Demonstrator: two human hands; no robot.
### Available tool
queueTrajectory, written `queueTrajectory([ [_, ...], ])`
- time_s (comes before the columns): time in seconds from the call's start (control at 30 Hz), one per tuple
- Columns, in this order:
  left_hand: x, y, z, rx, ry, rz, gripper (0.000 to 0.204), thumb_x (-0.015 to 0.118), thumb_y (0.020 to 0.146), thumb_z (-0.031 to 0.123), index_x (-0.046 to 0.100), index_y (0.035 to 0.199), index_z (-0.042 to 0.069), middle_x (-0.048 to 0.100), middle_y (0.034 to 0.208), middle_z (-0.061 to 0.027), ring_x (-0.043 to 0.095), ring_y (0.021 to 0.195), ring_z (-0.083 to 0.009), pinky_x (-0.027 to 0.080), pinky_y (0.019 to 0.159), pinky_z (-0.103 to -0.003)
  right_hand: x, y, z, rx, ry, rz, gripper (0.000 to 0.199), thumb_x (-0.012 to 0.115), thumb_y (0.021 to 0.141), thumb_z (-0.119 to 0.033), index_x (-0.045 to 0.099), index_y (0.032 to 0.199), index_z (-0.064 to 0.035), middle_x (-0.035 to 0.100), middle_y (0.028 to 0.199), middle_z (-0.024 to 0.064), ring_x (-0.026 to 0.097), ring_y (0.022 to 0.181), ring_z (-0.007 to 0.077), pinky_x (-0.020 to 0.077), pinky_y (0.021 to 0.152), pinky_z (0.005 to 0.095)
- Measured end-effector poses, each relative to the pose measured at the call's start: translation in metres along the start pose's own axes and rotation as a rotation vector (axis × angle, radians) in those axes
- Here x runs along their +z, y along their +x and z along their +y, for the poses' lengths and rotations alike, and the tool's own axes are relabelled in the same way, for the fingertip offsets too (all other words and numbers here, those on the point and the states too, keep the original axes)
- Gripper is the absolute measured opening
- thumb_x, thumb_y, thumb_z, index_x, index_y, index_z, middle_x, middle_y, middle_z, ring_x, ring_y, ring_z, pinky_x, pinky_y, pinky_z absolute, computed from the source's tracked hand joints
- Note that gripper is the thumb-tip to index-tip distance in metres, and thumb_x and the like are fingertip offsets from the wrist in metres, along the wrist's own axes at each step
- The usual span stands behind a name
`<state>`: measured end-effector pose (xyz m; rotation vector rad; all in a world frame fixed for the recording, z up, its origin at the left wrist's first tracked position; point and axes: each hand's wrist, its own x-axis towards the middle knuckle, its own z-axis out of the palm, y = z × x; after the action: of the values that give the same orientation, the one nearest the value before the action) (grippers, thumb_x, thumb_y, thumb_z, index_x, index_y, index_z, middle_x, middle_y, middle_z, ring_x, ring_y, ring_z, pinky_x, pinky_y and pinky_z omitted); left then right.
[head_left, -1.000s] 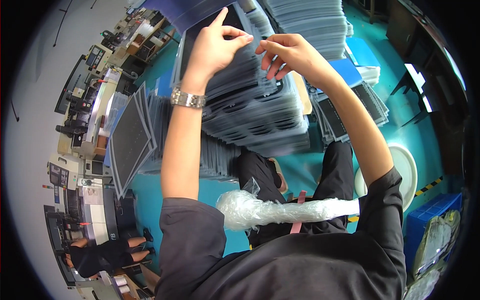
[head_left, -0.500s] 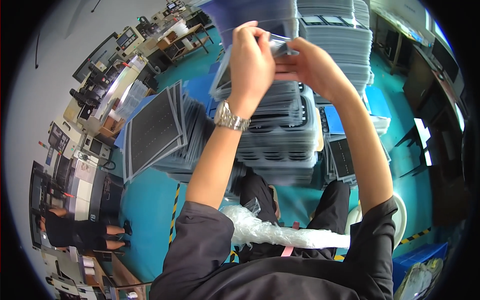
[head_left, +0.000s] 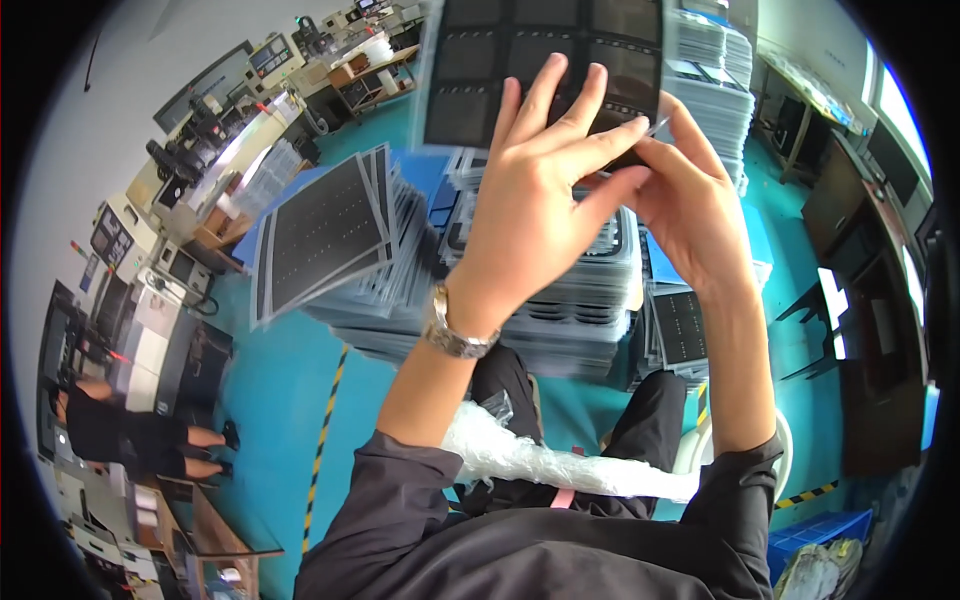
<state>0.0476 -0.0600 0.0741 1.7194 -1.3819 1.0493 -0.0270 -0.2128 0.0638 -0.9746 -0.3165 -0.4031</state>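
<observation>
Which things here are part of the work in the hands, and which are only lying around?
In use:
- left hand
- right hand
- dark compartment tray held up between them
- tray stack below the hands

Lying about:
- leaning trays on the left
- plastic wrap roll on the lap
- blue crate

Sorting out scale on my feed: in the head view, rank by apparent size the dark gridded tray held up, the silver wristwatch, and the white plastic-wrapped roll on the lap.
1. Dark gridded tray, though closeness to the camera inflates it.
2. White plastic-wrapped roll.
3. Silver wristwatch.
</observation>
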Motion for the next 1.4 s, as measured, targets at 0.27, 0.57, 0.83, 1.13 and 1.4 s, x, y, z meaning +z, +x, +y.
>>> queueTrajectory([
  [0.27, -0.029, -0.006, -0.010, 0.175, 0.143, 0.426, 0.016, 0.078, 0.086, -0.005, 0.073, 0.097, 0.005, 0.079, 0.105, -0.0081, 0.075, 0.094, -0.0215, 0.058, 0.076, -0.031, -0.002, -0.013, -0.009, -0.092, 0.038, -0.186, 0.038, 0.045, 0.106, 0.003, 0.044, 0.144, 0.0045, 0.068, 0.124, 0.0207, 0.071, 0.114, 0.0305, 0.0594, 0.103, 0.0530],
  [0.57, -0.042, 0.031, -0.026, 0.601, 0.612, 0.379, 0.077, 0.076, 0.092, 0.038, 0.050, 0.146, -0.011, 0.049, 0.149, -0.0349, 0.049, 0.140, -0.0448, 0.033, 0.118, -0.055, 0.005, -0.013, -0.009, -0.148, 0.096, -0.231, 0.037, 0.043, 0.107, 0.001, 0.043, 0.144, 0.0049, 0.067, 0.125, 0.0193, 0.070, 0.115, 0.0273, 0.0589, 0.104, 0.0481],
  [0.83, -0.024, 0.004, -0.004, 0.521, 0.471, 0.353, 0.015, 0.074, 0.079, 0.015, 0.075, 0.088, 0.003, 0.078, 0.106, -0.0101, 0.073, 0.104, -0.0217, 0.060, 0.087, -0.036, 0.018, -0.018, 0.010, -0.117, 0.145, -0.371, 0.041, 0.045, 0.108, -0.002, 0.041, 0.148, 0.0034, 0.067, 0.127, 0.0160, 0.067, 0.120, 0.0222, 0.0603, 0.100, 0.0417],
  [1.13, -0.042, -0.011, 0.013, 0.252, 0.196, 0.340, 0.018, 0.080, 0.082, 0.020, 0.071, 0.092, 0.008, 0.072, 0.118, -0.0044, 0.065, 0.111, -0.0244, 0.051, 0.093, -0.040, 0.033, -0.023, 0.007, -0.167, 0.131, -0.304, 0.040, 0.044, 0.108, -0.001, 0.042, 0.148, 0.0040, 0.065, 0.128, 0.0177, 0.068, 0.116, 0.0232, 0.0595, 0.100, 0.0411],
  [1.4, -0.067, 0.001, 0.002, 0.165, 0.184, 0.140, 0.018, 0.074, 0.092, 0.017, 0.062, 0.087, 0.003, 0.065, 0.084, -0.0129, 0.066, 0.083, -0.0288, 0.054, 0.075, -0.040, 0.041, -0.018, 0.007, -0.189, -0.124, -0.312, 0.037, 0.041, 0.109, -0.001, 0.043, 0.145, 0.0057, 0.064, 0.132, 0.0193, 0.068, 0.118, 0.0264, 0.0598, 0.101, 0.0478],
])
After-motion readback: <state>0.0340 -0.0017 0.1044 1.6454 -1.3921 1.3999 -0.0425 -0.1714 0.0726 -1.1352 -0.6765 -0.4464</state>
